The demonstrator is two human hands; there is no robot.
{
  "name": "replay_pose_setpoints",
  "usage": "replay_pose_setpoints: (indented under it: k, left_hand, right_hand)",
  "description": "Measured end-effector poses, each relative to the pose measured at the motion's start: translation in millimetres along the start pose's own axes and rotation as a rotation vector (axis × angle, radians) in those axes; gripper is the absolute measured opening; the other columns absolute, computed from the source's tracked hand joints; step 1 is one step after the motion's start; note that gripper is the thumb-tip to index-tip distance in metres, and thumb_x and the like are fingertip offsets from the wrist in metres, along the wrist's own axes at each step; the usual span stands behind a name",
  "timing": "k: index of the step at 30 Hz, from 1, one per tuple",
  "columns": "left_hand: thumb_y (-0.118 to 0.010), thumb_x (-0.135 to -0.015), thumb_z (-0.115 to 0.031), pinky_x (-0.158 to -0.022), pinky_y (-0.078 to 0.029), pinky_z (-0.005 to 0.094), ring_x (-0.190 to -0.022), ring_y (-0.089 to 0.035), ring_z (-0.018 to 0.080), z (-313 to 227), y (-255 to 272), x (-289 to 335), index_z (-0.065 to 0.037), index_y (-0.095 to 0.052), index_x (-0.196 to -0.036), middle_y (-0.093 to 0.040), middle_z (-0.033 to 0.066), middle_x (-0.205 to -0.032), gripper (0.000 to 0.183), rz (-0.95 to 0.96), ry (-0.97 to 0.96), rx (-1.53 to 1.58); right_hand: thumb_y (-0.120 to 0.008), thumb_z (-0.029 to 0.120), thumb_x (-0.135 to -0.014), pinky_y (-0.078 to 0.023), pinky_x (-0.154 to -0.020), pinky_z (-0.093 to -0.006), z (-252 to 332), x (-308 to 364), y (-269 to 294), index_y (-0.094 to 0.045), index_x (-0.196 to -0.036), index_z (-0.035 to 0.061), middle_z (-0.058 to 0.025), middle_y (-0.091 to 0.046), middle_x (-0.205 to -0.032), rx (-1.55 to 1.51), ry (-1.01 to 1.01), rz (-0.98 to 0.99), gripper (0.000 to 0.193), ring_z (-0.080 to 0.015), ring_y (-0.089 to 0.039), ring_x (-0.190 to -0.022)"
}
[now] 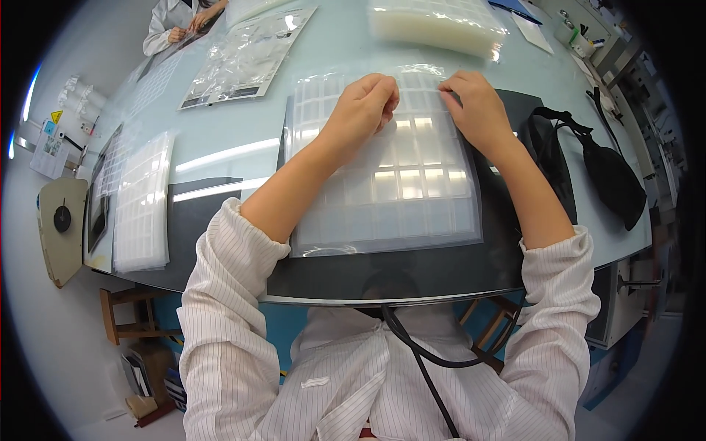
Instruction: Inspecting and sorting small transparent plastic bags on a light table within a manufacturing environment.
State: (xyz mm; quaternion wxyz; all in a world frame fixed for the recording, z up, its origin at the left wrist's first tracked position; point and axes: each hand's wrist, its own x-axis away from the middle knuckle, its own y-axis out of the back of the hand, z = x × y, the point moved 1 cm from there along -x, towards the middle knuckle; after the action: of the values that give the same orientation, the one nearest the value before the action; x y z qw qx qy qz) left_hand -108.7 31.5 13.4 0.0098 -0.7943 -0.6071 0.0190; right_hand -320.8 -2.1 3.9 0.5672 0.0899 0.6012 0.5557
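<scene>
In front of me lies a stack of clear plastic sheets (pixel 390 224) marked with a grid of rectangular cells, on a dark mat (pixel 397 275). Over its far half is my left hand (pixel 364 106), its fingers curled closed; whatever they pinch is hidden. My right hand (pixel 476 109) is at the stack's far right corner, thumb and bent fingers drawn together beside the glossy film edge. I cannot make out what is between them. Ceiling lights reflect brightly off the sheets between my wrists.
More gridded sheets (pixel 143 202) are piled at left. A clear bag (pixel 250 55) lies far left, near a co-worker's hands (pixel 193 26). A thick stack of pale sheets (pixel 437 28) stands at the back. A black pouch with a strap (pixel 614 180) lies at right.
</scene>
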Motion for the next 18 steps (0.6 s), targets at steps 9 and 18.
replay_pose_setpoints:
  k: [9,18]
  left_hand:
    - [-0.051,-0.100,-0.043,-0.049,-0.029,0.0208,-0.057,-0.040,0.0050,1.4,6.9,-3.0,-0.012,-0.051,-0.076,-0.051,-0.0029,-0.071,0.039,0.031,-0.020,-0.014]
    - [-0.045,-0.101,-0.027,-0.050,-0.036,0.0220,-0.060,-0.048,0.0075,0.0,5.0,-0.4,-0.004,-0.058,-0.102,-0.056,0.0028,-0.085,0.027,0.022,-0.047,0.095]
  right_hand:
    - [-0.065,0.010,-0.085,-0.049,-0.082,-0.0365,4.6,0.1,6.0,-0.066,-0.089,0.0018,-0.0083,-0.064,-0.092,0.024,-0.031,0.069,0.009,-0.0275,-0.059,-0.095]
    - [-0.065,0.010,-0.086,-0.049,-0.082,-0.0367,7.8,3.6,3.5,-0.067,-0.092,0.0023,-0.0083,-0.064,-0.093,0.036,-0.032,0.065,0.010,-0.0277,-0.059,-0.095]
